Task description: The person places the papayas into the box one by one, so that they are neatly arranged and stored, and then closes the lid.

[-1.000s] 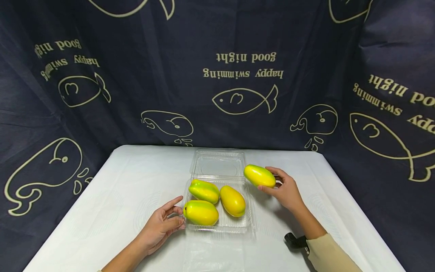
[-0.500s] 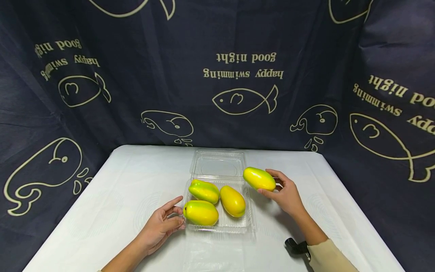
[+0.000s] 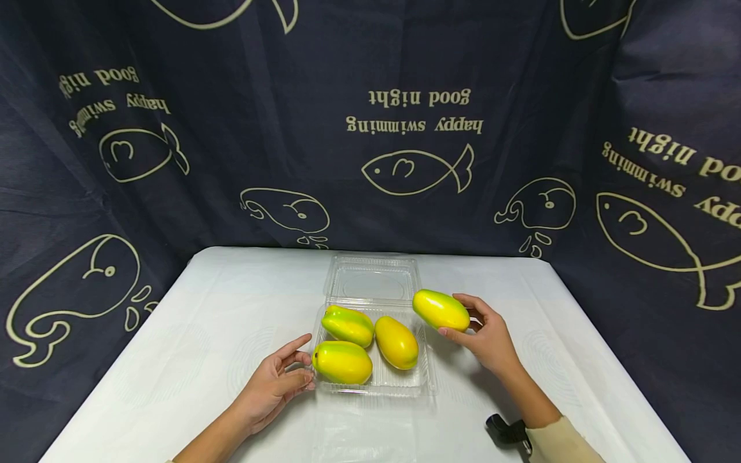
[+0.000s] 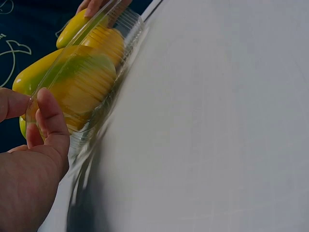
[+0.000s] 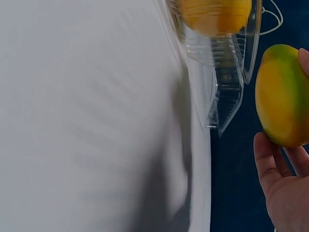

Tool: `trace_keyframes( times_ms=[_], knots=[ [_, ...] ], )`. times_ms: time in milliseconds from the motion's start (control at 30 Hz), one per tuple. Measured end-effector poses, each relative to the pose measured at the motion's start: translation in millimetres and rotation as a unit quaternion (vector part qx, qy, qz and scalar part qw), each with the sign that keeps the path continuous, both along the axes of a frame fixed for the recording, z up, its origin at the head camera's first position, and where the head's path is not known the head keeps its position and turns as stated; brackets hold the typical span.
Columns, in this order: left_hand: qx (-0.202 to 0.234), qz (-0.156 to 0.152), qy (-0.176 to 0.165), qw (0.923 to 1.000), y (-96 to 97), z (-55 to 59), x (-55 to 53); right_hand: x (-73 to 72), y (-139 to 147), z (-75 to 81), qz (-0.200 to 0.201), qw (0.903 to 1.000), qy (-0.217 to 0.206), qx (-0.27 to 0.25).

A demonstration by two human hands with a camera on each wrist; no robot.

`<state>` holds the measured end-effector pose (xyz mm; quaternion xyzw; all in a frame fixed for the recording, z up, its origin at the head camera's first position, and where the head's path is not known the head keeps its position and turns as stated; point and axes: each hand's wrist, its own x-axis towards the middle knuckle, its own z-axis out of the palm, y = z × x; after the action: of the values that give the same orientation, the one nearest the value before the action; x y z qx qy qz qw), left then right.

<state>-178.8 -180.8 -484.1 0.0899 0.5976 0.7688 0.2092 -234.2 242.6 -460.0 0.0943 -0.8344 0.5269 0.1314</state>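
Note:
My right hand (image 3: pixel 489 334) holds a yellow-green papaya (image 3: pixel 441 310) by its right end, thumb below and fingers behind. The fruit hangs above the right side of a clear plastic clamshell container (image 3: pixel 425 379), apart from it in the right wrist view. Three more papayas lie in the base: a greenish one (image 3: pixel 347 326) at back left, another (image 3: pixel 343 363) at front left, and a yellower one (image 3: pixel 397 343) on the right. My left hand (image 3: pixel 274 386) pinches the container's left rim between thumb and fingers, its index finger extended; the left wrist view shows this rim grip (image 4: pixel 43 125).
The container's open lid (image 3: pixel 370 281) lies flat behind the base. A white cloth (image 3: pixel 243 289) covers the table, with a clear plastic sheet (image 3: pixel 365 431) in front of the container. A dark fish-print curtain (image 3: pixel 324 128) hangs around the back and sides.
My right hand has brought the held papaya slightly toward me and a little left. The left hand and the papayas in the container have stayed put.

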Motion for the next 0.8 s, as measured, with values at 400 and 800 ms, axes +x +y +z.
trace_keyframes(
  times_ms=[400,800],
  knots=[
    [0.006,-0.005,0.001,1.0000,-0.7,0.4,0.2,9.2,-2,-2.3,-0.002,1.0000,0.002,0.001],
    [0.006,-0.005,0.000,1.0000,0.3,1.4,-0.3,19.9,-6,-1.6,0.009,0.9999,0.000,0.005]
  ],
)
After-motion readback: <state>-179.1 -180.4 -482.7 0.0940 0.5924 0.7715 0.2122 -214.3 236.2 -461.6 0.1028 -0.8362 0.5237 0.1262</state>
